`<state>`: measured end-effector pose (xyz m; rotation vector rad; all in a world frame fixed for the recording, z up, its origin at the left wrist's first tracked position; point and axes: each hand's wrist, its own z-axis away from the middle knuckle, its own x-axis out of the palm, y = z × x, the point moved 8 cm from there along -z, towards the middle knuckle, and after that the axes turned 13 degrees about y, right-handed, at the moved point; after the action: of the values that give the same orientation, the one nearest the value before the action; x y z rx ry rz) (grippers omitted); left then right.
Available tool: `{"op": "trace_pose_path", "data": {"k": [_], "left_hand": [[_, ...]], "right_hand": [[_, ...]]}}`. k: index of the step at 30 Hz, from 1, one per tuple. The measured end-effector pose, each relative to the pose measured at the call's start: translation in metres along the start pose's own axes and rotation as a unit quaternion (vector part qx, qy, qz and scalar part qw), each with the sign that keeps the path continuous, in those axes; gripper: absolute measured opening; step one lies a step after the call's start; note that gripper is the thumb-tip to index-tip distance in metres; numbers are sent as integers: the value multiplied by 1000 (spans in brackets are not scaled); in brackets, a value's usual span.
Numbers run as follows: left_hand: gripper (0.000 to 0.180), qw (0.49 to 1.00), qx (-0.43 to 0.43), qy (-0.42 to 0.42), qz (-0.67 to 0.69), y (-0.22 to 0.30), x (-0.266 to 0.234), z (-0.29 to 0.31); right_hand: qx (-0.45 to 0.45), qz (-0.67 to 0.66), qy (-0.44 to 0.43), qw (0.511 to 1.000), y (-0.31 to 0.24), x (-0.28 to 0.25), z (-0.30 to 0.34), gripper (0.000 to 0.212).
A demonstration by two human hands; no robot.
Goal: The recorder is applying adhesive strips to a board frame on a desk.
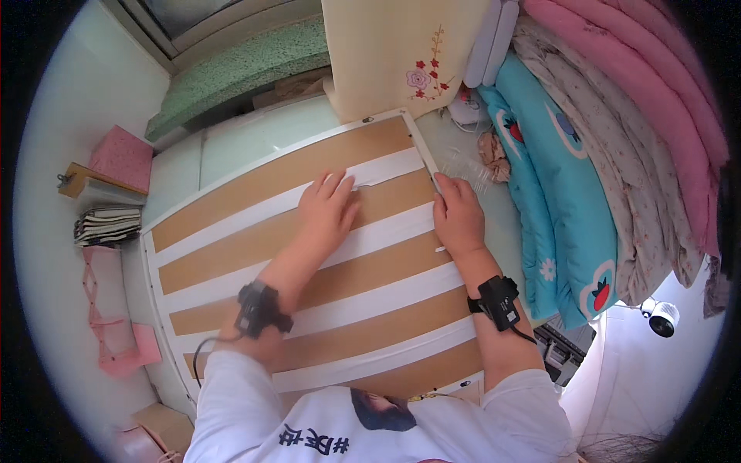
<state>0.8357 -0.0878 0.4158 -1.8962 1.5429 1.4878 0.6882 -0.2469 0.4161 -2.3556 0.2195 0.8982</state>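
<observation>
Likely smoothing, needing even pressure next: left hand (pixel 327 207) spread, empty, on the white-striped brown panel (pixel 370 266), right hand (pixel 461 220) half-curled at its right edge, hold unclear.

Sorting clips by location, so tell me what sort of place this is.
Probably a home bedroom: folded quilts piled at right, a green window sill, and a pink box at left.

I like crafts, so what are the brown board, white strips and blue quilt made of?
Board: maybe hardboard or cardboard, matt; it's evenly brown without clear grain.
Strips: perhaps paper or cloth tape, dull white; one edge looks wrinkled.
Quilt: probably padded cloth with a soft finish, judging by its puffy folds; I can't tell which fibre.
</observation>
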Motion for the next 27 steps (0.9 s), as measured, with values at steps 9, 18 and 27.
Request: {"op": "trace_pose_path", "data": {"k": [9, 18, 27], "left_hand": [[64, 995, 6, -71, -67, 8, -21, 61], [52, 993, 113, -25, 22, 63, 32, 6], [49, 992, 118, -18, 34, 67, 79, -15]], "right_hand": [[-41, 83, -125, 988, -4, 25, 4, 39], [-71, 104, -126, 984, -9, 30, 9, 39], [-25, 58, -48, 997, -6, 9, 12, 39]]}}
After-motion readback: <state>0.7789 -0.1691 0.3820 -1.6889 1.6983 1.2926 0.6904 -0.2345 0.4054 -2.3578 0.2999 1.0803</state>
